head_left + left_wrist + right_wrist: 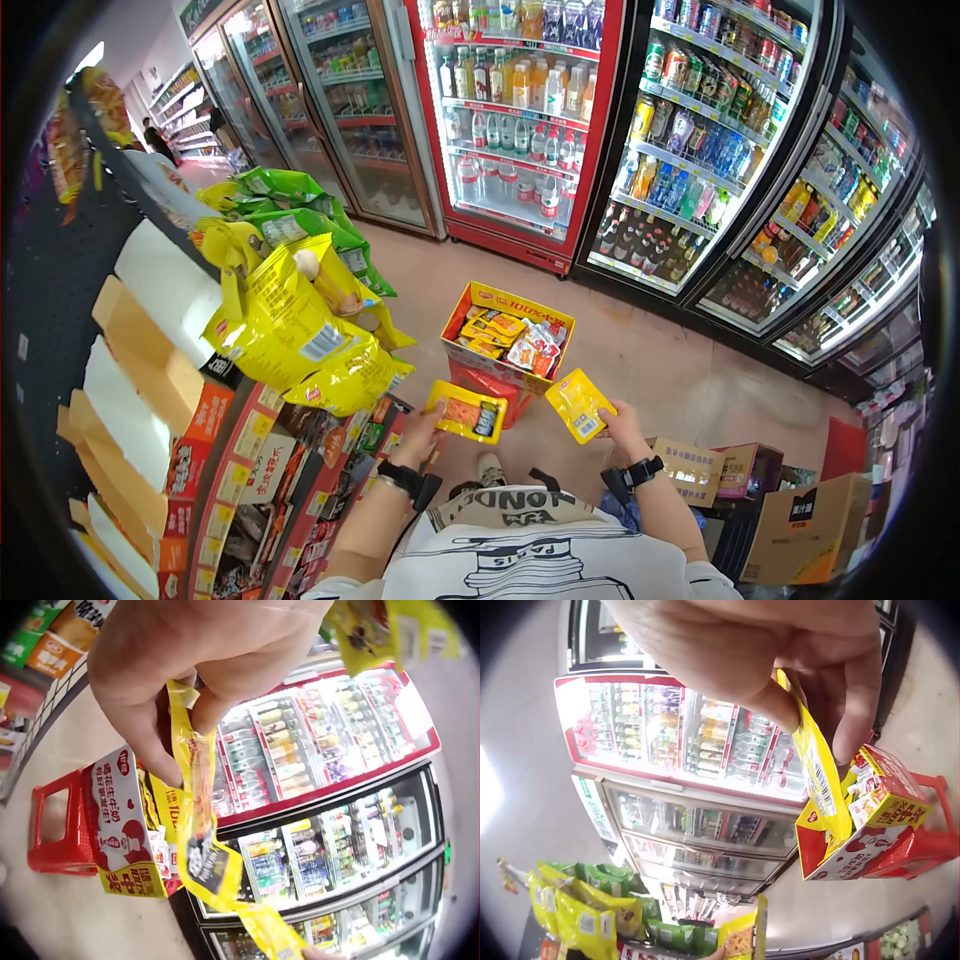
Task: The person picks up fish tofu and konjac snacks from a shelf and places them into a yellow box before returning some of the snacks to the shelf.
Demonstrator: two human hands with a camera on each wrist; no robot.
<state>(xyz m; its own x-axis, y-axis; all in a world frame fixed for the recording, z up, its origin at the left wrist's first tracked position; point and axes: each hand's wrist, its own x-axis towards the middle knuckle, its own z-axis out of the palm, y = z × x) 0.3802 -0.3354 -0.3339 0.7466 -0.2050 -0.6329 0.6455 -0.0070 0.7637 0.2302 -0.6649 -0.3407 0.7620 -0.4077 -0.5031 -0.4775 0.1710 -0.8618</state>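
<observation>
My left hand [420,432] pinches a yellow snack packet [468,412] by its left end. Its printed front, with a food picture and a dark label, faces up. In my right hand [625,430] is another yellow packet [578,403], gripped at its lower right corner with the barcode side showing. In the right wrist view, thumb and fingers pinch that packet [821,769] along one edge. Just beyond both packets, an open yellow and red carton [460,350] holds yellow packets [490,330] and white-and-red packets [537,345]. Beneath the carton is a red plastic stool [64,825].
Large yellow snack bags [290,320] and green bags [300,215] hang at the left, above a snack shelf [235,470]. Lit drink fridges [510,120] line the far side. Cardboard boxes [810,525] stand at the right. Tiled floor [650,370] lies between.
</observation>
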